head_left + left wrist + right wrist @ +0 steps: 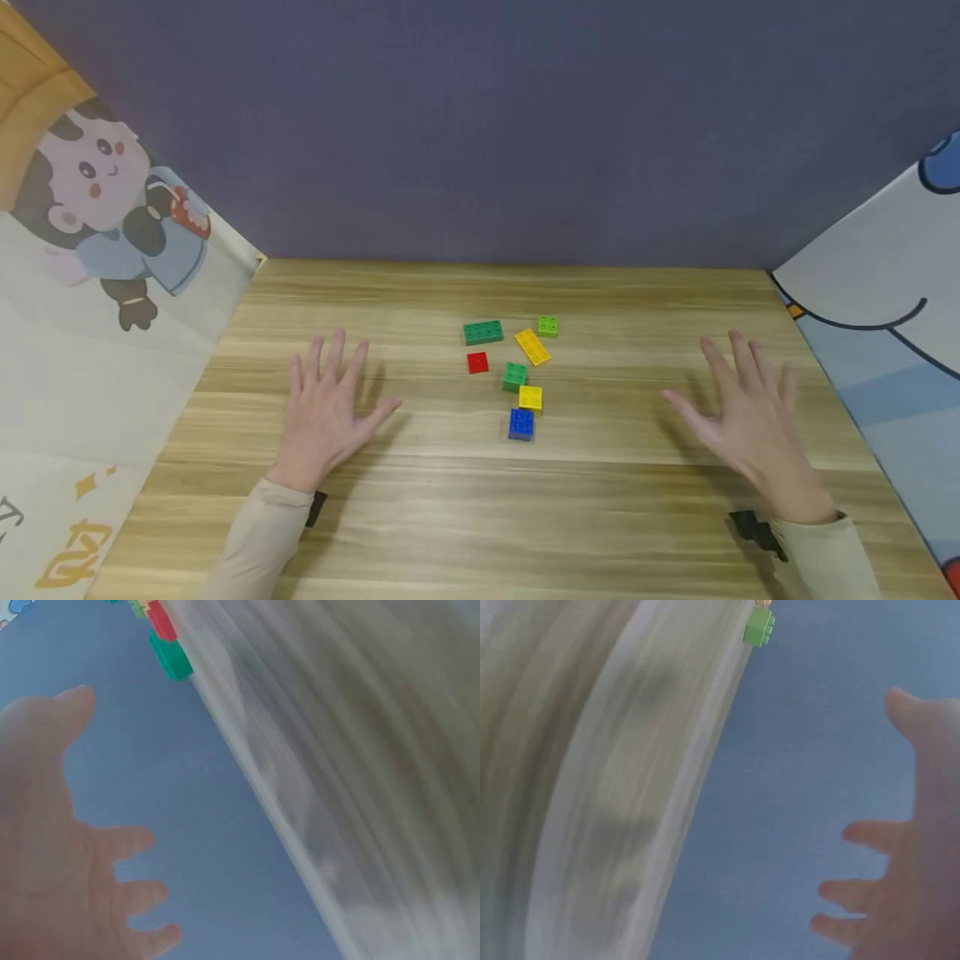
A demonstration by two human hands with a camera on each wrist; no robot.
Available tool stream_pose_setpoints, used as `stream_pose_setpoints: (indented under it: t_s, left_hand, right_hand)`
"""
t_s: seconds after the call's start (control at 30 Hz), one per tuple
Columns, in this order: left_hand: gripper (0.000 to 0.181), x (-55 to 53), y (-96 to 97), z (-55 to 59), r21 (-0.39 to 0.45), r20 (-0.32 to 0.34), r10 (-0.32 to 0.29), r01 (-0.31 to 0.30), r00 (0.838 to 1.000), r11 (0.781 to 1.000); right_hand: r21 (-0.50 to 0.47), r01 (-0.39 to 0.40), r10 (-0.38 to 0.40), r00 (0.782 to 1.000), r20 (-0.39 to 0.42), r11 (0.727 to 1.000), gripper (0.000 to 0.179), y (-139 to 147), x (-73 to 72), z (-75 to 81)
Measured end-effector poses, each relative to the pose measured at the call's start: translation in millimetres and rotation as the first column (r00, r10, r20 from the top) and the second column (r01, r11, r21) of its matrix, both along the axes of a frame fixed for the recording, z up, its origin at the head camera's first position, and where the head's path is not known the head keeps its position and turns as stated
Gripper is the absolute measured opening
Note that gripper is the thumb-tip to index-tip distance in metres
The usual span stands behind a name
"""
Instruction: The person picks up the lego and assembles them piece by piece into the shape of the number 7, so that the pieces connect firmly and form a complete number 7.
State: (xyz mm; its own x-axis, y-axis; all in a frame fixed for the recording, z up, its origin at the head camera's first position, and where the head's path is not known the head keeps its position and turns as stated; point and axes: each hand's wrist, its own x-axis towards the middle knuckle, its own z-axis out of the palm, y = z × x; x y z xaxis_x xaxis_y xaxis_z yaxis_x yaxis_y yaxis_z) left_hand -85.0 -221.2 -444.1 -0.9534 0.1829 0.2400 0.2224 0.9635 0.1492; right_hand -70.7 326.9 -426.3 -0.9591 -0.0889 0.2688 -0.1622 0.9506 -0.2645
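Note:
My left hand (pixel 324 414) is held over the left part of the table with fingers spread, holding nothing. On the right side, my right hand (pixel 753 425) is likewise spread and bare. Between them lie toy building bricks: a long dark green brick (pixel 483 332), a lime brick (pixel 548 326), an orange-yellow brick (pixel 532 347), a flat red brick (pixel 477 362), a green brick (pixel 514 377), a yellow brick (pixel 530 398) and a blue brick (pixel 521 424). The yellow and blue ones lie close together. In the right wrist view the lime brick (pixel 758 627) shows near the top.
The wooden table (pixel 600 517) ends at a dark blue panel (pixel 510 133) along the back. A cartoon-printed panel (pixel 90 358) borders the left, another printed panel (pixel 885 283) the right.

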Motion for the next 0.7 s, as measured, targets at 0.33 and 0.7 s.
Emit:
stream_pose_setpoints:
  t_s: [0.33, 0.7]
  left_hand:
    - [0.088, 2.1, 12.4, -1.1, 0.199, -0.026, -0.098, 0.101, 0.995, 0.975]
    - [0.074, 5.6, 23.4, -1.3, 0.367, -0.085, -0.130, 0.152, 0.988, 0.918]
  right_hand:
    - [-0.194, -0.225, 0.141, 0.918, -0.371, 0.955, 0.076, -16.8, -10.3, -14.0]
    - [-0.364, -0.251, 0.107, 0.922, -0.372, 0.897, 0.068, -41.0, -10.4, -15.0]
